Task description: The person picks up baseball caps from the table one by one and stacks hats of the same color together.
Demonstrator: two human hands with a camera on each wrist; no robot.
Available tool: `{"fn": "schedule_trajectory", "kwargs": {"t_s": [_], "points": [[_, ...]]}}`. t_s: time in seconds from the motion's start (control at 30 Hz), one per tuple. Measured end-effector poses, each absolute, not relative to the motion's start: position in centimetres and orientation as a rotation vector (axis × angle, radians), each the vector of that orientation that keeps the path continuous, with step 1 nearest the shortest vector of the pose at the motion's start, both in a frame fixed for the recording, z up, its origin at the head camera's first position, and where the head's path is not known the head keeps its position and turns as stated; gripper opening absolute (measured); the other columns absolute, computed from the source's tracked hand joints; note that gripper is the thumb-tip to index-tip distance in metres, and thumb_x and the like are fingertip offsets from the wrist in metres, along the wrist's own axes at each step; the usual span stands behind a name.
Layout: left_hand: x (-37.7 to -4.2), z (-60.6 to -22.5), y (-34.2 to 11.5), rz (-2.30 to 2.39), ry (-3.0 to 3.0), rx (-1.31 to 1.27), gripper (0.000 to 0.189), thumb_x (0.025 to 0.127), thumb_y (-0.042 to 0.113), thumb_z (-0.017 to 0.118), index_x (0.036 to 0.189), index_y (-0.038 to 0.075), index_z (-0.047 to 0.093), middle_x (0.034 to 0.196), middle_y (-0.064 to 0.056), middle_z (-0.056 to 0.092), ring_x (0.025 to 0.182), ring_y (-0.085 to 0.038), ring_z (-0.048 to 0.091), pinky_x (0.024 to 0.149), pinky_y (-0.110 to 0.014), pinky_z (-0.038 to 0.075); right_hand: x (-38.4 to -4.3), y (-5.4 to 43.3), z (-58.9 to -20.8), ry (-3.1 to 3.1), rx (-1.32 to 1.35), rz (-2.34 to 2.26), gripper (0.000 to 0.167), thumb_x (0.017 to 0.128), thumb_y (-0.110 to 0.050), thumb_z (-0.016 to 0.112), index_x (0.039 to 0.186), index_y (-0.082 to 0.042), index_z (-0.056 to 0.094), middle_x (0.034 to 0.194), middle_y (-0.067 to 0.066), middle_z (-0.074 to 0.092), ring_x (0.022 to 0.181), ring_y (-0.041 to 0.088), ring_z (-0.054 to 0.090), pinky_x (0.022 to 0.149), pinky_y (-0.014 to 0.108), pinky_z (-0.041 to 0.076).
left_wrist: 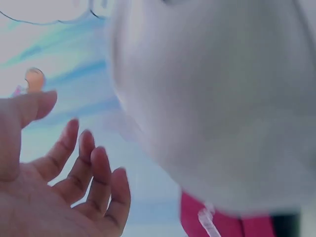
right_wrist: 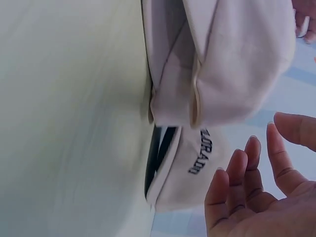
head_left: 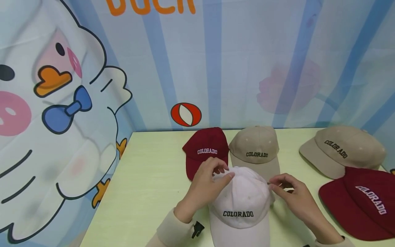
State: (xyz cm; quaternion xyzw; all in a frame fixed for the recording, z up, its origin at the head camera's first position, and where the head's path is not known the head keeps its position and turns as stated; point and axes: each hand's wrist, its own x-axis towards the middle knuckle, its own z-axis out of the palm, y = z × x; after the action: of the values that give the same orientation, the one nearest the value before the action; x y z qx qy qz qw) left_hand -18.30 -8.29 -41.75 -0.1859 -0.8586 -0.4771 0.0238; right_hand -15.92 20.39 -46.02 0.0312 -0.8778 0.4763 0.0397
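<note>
White cap [head_left: 239,199] sat foremost on worktop [head_left: 148,178]. Left hand [head_left: 206,183] and right hand [head_left: 296,197] flanked it, fingers loosely spread, holding nothing. Right-side maroon cap [head_left: 359,206] partly hid right-side beige cap [head_left: 355,145]. Behind white cap: rear maroon cap [head_left: 206,141], rear beige cap [head_left: 256,141].

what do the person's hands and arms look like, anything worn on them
The left hand and right hand are both gloveless. The left sleeve is a pale beige and ends at the wrist, with a small black clip-like piece beside its cuff. The right sleeve looks similarly pale, though mostly cut off by the frame.
</note>
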Motion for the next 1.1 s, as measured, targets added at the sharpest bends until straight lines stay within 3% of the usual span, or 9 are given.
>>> {"fn": "schedule_trajectory", "kwargs": {"t_s": [0.4,0.67,0.73,0.87,0.93,1.07,1.1], "points": [[-14.0,-40.1,-2.2,-1.775,-2.497,-0.855,0.021,0.102,0.029,0.063,0.12,0.019,0.06,0.117,0.003,0.062,0.107,-0.002,0.057,0.094,-0.022,0.049,-13.8,25.0,-45.3,-2.759,-0.12,1.406,0.032,0.102,-0.033,0.067,0.123,-0.009,0.068,0.102,-0.02,0.066,0.092,-0.007,0.057,0.075,0.016,0.048],[-11.6,-40.5,1.9,-2.06,-2.403,-0.912,0.03,0.103,0.026,0.061,0.13,0.015,0.054,0.128,0.004,0.058,0.115,0.004,0.055,0.097,-0.016,0.045,-12.4,28.5,-44.7,-2.78,-0.37,1.313,0.044,0.104,-0.042,0.061,0.133,-0.009,0.061,0.103,-0.021,0.061,0.085,-0.011,0.054,0.068,0.013,0.049],[-11.2,-40.8,2.9,-2.139,-2.392,-0.899,0.032,0.103,0.026,0.06,0.131,0.014,0.053,0.131,0.004,0.056,0.115,0.006,0.053,0.096,-0.016,0.044,-12.2,29.2,-44.7,-2.769,-0.412,1.246,0.043,0.105,-0.04,0.06,0.133,-0.008,0.061,0.104,-0.017,0.061,0.084,-0.014,0.05,0.067,0.013,0.045],[-10.8,-41.5,5.0,-2.267,-2.379,-0.805,0.033,0.102,0.023,0.06,0.132,0.014,0.052,0.131,0.009,0.052,0.113,0.008,0.051,0.094,-0.015,0.044,-11.7,30.5,-44.5,-2.743,-0.503,1.103,0.044,0.106,-0.039,0.057,0.134,-0.005,0.059,0.11,0.004,0.064,0.08,-0.017,0.042,0.07,0.021,0.038],[-10.7,-41.8,6.1,-2.337,-2.383,-0.704,0.032,0.1,0.022,0.061,0.131,0.016,0.054,0.129,0.013,0.051,0.111,0.008,0.051,0.092,-0.015,0.045,-11.5,30.9,-44.3,-2.709,-0.579,1.063,0.043,0.107,-0.036,0.056,0.136,-0.004,0.057,0.112,0.011,0.062,0.079,-0.015,0.04,0.074,0.027,0.04],[-10.7,-42.6,8.5,-2.488,-2.387,-0.443,0.03,0.097,0.02,0.062,0.126,0.023,0.054,0.126,0.019,0.049,0.11,0.007,0.052,0.091,-0.018,0.046,-11.1,31.7,-44.3,-2.597,-0.719,1.035,0.037,0.108,-0.026,0.055,0.138,-0.004,0.056,0.096,-0.025,0.052,0.079,-0.016,0.035,0.078,0.032,0.036],[-10.7,-42.8,9.0,-2.517,-2.386,-0.377,0.03,0.097,0.02,0.062,0.125,0.026,0.054,0.125,0.02,0.048,0.11,0.007,0.052,0.091,-0.019,0.046,-11.0,31.9,-44.2,-2.575,-0.739,1.033,0.037,0.108,-0.023,0.055,0.139,-0.003,0.056,0.095,-0.027,0.048,0.079,-0.016,0.034,0.078,0.031,0.036]]}}
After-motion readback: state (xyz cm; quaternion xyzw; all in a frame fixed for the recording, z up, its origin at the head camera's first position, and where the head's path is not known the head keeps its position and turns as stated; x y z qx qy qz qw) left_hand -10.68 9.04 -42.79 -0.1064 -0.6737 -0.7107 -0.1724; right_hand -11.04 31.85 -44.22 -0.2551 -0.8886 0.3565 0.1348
